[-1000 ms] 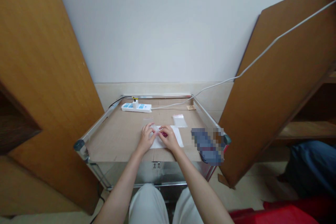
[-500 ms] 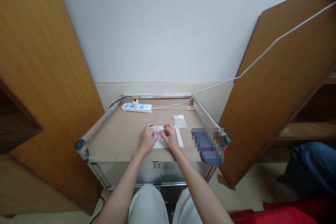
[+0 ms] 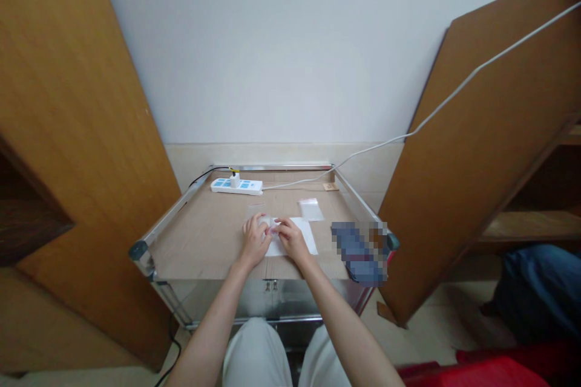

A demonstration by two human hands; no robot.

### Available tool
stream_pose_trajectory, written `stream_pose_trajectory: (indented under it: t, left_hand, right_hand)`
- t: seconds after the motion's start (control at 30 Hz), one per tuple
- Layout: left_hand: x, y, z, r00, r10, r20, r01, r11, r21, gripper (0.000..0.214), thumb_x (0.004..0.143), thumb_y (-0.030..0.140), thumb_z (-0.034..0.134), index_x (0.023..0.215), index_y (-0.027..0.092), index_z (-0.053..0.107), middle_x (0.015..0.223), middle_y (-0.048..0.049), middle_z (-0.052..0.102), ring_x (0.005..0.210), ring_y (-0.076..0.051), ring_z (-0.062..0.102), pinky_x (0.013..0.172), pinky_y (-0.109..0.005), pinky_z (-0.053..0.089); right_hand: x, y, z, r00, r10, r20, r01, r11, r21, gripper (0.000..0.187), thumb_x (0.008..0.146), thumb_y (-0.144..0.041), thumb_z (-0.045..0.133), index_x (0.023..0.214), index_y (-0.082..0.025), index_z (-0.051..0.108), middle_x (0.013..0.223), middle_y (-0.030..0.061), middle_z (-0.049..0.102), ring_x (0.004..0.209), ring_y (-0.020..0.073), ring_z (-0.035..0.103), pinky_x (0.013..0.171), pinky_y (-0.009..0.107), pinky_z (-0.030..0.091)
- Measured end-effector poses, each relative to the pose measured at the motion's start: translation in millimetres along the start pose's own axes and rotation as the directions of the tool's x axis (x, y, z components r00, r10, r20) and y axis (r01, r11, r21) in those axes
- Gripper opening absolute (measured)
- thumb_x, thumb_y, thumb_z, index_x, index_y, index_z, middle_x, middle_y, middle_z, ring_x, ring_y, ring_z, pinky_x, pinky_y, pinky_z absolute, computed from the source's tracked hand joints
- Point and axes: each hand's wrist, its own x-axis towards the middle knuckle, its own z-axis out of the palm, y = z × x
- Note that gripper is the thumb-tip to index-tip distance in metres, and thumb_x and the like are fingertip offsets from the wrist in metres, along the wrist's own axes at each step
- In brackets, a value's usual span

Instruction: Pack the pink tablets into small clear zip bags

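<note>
My left hand (image 3: 255, 238) rests over the left part of a white paper sheet (image 3: 306, 233), its fingers curled round a small clear plastic bag (image 3: 267, 221). From the right, my right hand (image 3: 292, 238) reaches in with bent fingers, and its fingertips meet the bag close to my left thumb. A pinkish tint shows between the two hands, too small to name. Just behind the paper lies a stack of clear plastic bags (image 3: 311, 210). Another thin clear bag (image 3: 255, 208) lies flat beyond my left hand.
A white power strip (image 3: 236, 186) with a plugged-in adapter sits at the back left, its white cable (image 3: 372, 147) running off to the right. A pixelated dark item (image 3: 358, 254) lies at the right edge. Metal rails (image 3: 175, 214) border the cardboard-covered top (image 3: 200, 245). Wooden panels stand either side.
My right hand's fingertips have moved left to the bag at my left hand. The small dark red thing seen at my right fingers before is now out of sight. My left hand has barely moved.
</note>
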Motion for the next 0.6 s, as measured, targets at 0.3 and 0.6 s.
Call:
stream_pose_trajectory:
  t: [0.3,0.6]
  left_hand:
    - [-1.5,8.1,-8.4,1.000,0.021,-0.010,-0.021,1.000,0.023,0.009,0.073,0.022,0.043,0.070,0.020,0.052,0.113,-0.0067,0.045,0.107,-0.021,0.037,0.092,-0.040,0.023]
    - [-2.1,13.1,-8.5,0.993,0.105,0.056,-0.110,0.991,0.082,0.064,0.062,0.019,0.050,0.122,0.020,0.028,0.132,-0.0077,0.026,0.122,-0.024,0.020,0.099,-0.045,0.012]
  right_hand:
    - [0.2,1.4,2.7,0.998,0.042,-0.040,-0.042,0.999,0.022,0.024,0.074,-0.014,0.045,0.092,-0.022,0.059,0.088,0.0055,0.057,0.084,0.0158,0.052,0.076,0.029,0.042]
    - [2.7,2.6,1.4,0.986,0.140,-0.088,-0.125,0.980,0.157,0.023,0.074,-0.016,0.047,0.094,-0.021,0.056,0.089,0.0051,0.055,0.076,0.0139,0.053,0.066,0.026,0.045]
